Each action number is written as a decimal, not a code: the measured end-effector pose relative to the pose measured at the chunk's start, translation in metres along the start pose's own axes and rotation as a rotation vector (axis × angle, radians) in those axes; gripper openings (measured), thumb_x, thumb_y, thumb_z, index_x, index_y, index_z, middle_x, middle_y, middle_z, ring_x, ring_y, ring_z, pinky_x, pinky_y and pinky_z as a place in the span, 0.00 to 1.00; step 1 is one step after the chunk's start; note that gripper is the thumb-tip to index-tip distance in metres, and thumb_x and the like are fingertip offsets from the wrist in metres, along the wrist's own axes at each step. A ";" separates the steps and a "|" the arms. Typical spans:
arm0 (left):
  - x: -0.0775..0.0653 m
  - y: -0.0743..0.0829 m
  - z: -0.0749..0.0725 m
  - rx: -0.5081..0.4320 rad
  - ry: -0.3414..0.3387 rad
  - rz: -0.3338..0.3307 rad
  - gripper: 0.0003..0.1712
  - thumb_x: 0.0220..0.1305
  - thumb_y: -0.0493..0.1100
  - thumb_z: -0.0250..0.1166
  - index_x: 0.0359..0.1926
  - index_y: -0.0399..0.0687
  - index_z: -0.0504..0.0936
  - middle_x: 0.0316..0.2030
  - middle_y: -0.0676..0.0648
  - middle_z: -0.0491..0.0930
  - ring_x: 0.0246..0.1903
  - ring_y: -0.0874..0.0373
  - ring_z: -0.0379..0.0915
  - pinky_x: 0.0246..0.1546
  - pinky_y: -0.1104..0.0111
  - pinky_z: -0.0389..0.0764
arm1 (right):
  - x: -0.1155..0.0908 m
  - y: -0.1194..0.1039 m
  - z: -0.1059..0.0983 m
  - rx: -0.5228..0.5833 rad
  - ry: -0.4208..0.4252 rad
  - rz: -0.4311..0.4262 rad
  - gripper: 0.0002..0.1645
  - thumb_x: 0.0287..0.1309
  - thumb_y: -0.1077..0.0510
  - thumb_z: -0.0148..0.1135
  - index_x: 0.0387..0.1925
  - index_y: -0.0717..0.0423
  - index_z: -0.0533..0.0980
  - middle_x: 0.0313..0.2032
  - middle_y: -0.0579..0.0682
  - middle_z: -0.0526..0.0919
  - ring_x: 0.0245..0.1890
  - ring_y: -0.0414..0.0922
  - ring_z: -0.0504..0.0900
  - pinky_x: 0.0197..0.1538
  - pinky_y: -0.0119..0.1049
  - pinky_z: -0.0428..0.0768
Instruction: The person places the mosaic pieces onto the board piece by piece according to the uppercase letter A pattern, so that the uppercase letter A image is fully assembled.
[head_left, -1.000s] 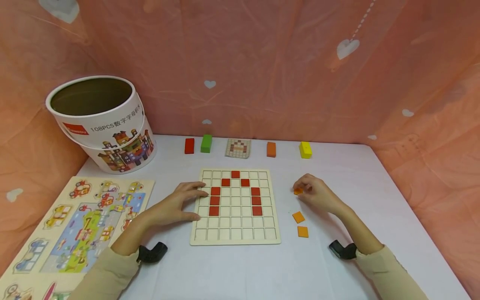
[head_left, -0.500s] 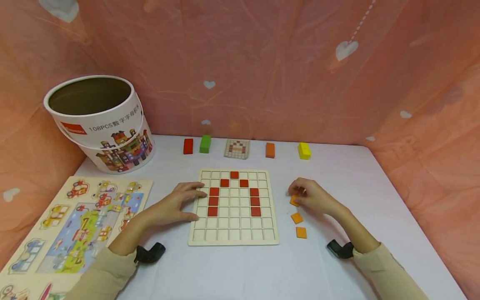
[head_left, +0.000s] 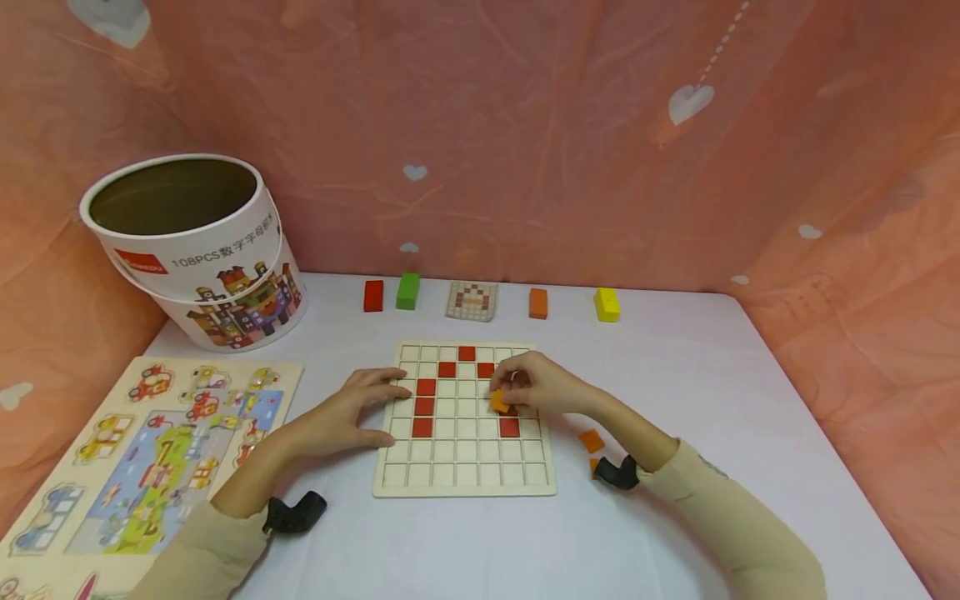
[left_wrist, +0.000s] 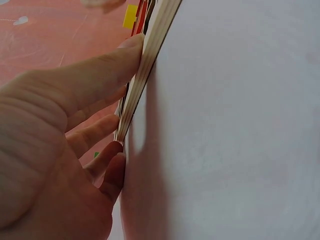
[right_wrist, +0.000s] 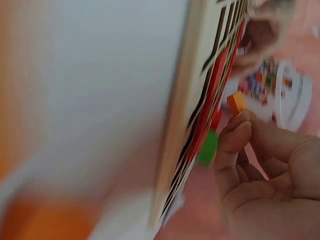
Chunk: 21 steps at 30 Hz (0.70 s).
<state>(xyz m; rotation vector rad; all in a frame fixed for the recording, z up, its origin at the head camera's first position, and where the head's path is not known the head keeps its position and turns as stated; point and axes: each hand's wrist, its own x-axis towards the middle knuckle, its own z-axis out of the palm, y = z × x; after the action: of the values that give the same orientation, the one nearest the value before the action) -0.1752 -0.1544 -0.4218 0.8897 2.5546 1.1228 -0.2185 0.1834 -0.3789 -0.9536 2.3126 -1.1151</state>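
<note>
A cream grid board [head_left: 456, 475] lies mid-table with red square tiles [head_left: 423, 407] set in an arch of cells. Along its left edge rests my left hand [head_left: 352, 415], fingertips and thumb touching the rim; in the left wrist view the thumb [left_wrist: 100, 75] lies against the board's side. Over the board's right half, my right hand [head_left: 543, 385] pinches an orange square tile [head_left: 498, 402] between thumb and fingers. The right wrist view shows that tile [right_wrist: 237, 103] raised off the grid. The hand covers some of the red tiles on that side.
Two more orange tiles [head_left: 591, 440] lie right of the board, one partly behind the wrist camera. Red, green [head_left: 408, 292], orange and yellow blocks [head_left: 607, 305] stand at the back beside a small pattern card [head_left: 472, 302]. A bucket [head_left: 217, 275] and a vehicle puzzle [head_left: 90, 500] are left.
My right hand has picked up an orange tile from the table and carried it left over the board. My left hand has stayed at the board's left edge.
</note>
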 end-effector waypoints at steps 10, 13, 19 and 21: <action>0.001 -0.001 -0.001 0.010 -0.003 -0.016 0.34 0.56 0.48 0.76 0.63 0.46 0.77 0.72 0.40 0.59 0.71 0.39 0.48 0.67 0.38 0.54 | 0.046 -0.019 0.027 0.023 -0.058 -0.042 0.07 0.64 0.73 0.58 0.42 0.68 0.79 0.29 0.51 0.78 0.27 0.39 0.74 0.34 0.29 0.77; 0.001 -0.001 -0.001 0.010 -0.006 -0.017 0.34 0.56 0.48 0.76 0.63 0.46 0.77 0.72 0.40 0.59 0.71 0.39 0.48 0.67 0.39 0.54 | 0.048 -0.021 0.031 0.011 -0.051 -0.024 0.07 0.63 0.73 0.59 0.42 0.67 0.80 0.31 0.52 0.80 0.28 0.38 0.75 0.36 0.28 0.77; 0.001 0.000 -0.001 0.005 -0.006 -0.011 0.34 0.55 0.46 0.76 0.63 0.44 0.77 0.72 0.39 0.60 0.71 0.38 0.47 0.67 0.38 0.54 | 0.043 -0.024 0.038 0.011 -0.020 -0.007 0.09 0.63 0.71 0.61 0.44 0.67 0.81 0.38 0.55 0.84 0.33 0.40 0.80 0.41 0.29 0.80; 0.001 0.000 -0.001 0.004 -0.005 -0.009 0.34 0.55 0.46 0.76 0.63 0.44 0.77 0.72 0.39 0.60 0.71 0.38 0.47 0.67 0.38 0.54 | 0.041 -0.024 0.038 0.011 0.001 -0.017 0.09 0.62 0.71 0.62 0.44 0.67 0.81 0.40 0.56 0.84 0.36 0.42 0.81 0.45 0.29 0.80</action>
<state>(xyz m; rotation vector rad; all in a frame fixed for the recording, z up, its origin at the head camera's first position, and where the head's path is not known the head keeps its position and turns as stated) -0.1762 -0.1541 -0.4211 0.8795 2.5552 1.1121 -0.2135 0.1231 -0.3851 -0.9701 2.3011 -1.1340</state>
